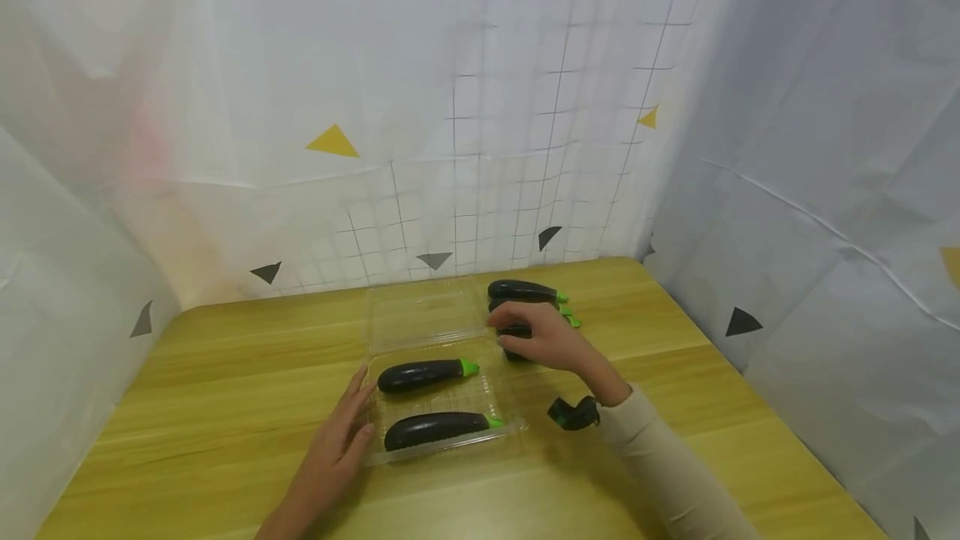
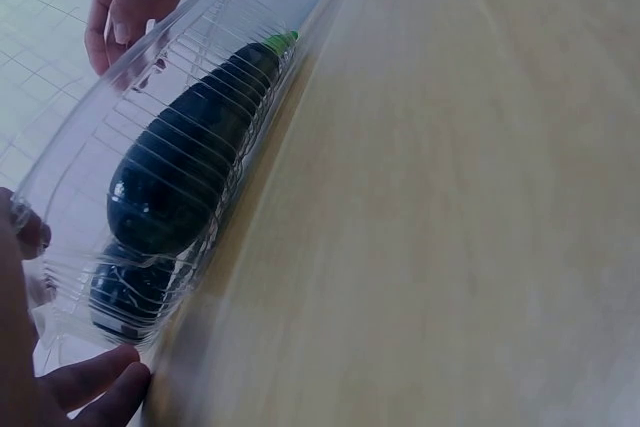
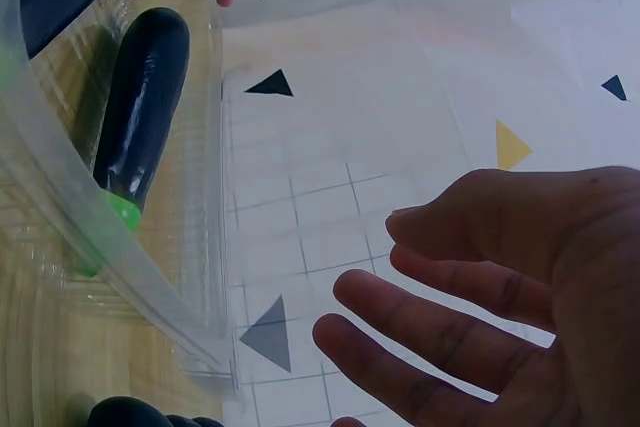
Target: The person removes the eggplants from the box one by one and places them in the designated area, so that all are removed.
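Presently, right arm: pale sleeve, slanting forward and inward; black device just beside the wrist. Right hand: arched above the loose eggplants, wrist raised; released, fingers slack and gently bent, thumb apart from them, grasping nothing. Contact with the eggplants beneath: cannot tell.

Left hand: reaching forward, fingers extended and parted, touching the near side of a clear plastic container; not clenched. Container: directly right of the left hand, left of the right hand, on a wood-grain table. Contents: rear eggplant, just beside the left fingertips; front eggplant, right of the left thumb; green stem ends toward the right-hand side. Lid: lying back, beyond the left hand.

By view: the right wrist alone shows the gap between right thumb and fingers; the left wrist, the ribbed container wall close up; the head, the full loose group, partly hidden by the right hand.
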A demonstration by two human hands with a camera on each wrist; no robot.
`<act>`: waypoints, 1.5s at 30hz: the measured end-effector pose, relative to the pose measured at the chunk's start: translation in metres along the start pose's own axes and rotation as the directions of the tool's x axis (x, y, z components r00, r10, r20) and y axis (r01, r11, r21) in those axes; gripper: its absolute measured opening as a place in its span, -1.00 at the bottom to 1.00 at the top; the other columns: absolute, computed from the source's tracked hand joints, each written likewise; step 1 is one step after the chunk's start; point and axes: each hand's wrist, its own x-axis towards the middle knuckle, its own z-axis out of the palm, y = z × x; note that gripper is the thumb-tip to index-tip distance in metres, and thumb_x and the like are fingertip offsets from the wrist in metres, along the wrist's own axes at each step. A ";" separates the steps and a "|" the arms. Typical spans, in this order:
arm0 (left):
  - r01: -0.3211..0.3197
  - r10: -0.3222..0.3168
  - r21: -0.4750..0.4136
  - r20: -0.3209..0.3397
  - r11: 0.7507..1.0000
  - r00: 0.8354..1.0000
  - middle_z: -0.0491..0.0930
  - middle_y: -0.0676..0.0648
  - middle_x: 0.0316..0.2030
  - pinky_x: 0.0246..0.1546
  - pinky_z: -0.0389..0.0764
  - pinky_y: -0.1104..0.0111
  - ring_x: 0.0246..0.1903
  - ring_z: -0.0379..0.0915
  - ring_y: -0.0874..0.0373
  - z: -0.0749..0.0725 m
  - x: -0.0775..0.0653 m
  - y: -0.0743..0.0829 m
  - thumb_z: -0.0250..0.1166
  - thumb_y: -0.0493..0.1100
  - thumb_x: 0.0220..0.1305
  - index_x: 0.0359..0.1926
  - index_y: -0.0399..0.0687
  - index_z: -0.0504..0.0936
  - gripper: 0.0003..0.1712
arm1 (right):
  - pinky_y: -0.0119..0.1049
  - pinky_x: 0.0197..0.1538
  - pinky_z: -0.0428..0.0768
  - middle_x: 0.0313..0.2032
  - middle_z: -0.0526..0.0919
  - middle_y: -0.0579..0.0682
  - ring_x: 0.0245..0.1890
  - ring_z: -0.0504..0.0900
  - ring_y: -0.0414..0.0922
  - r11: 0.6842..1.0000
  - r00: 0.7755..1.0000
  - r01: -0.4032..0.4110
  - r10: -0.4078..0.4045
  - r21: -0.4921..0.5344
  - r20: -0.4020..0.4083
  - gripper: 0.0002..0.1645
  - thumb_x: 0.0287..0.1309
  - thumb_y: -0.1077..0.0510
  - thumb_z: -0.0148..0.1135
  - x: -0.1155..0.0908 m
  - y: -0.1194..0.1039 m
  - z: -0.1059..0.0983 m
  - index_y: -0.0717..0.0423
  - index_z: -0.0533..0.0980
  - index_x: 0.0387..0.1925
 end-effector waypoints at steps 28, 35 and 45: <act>-0.007 0.007 -0.019 0.006 1.000 1.000 0.08 -0.36 0.56 0.28 0.24 0.59 0.26 0.43 -0.30 -0.001 0.000 -0.001 0.20 -0.50 0.41 0.48 -0.41 0.31 -0.36 | 0.01 0.09 0.65 0.09 0.70 0.07 0.09 0.67 0.01 0.999 0.998 0.010 -0.007 -0.033 0.066 -0.65 0.41 0.24 0.30 0.013 -0.009 0.018 0.18 0.61 0.18; -0.014 0.014 -0.029 0.004 0.999 1.000 0.08 -0.35 0.56 0.26 0.27 0.60 0.23 0.45 -0.33 0.000 0.001 -0.001 0.19 -0.52 0.41 0.47 -0.42 0.31 -0.36 | 0.14 0.10 0.62 0.08 0.71 0.11 0.09 0.67 0.00 1.000 0.996 0.012 -0.012 -0.001 0.085 -0.67 0.42 0.25 0.26 0.020 -0.012 0.024 0.19 0.61 0.16; -0.028 0.028 -0.032 -0.003 0.999 1.000 0.09 -0.40 0.55 0.30 0.20 0.60 0.26 0.43 -0.31 0.000 0.000 -0.002 0.20 -0.53 0.39 0.45 -0.45 0.32 -0.37 | 0.12 0.18 0.60 0.09 0.70 0.16 0.09 0.68 0.06 0.998 0.989 0.020 -0.028 0.055 0.148 -0.64 0.43 0.31 0.25 0.036 -0.009 0.034 0.24 0.58 0.20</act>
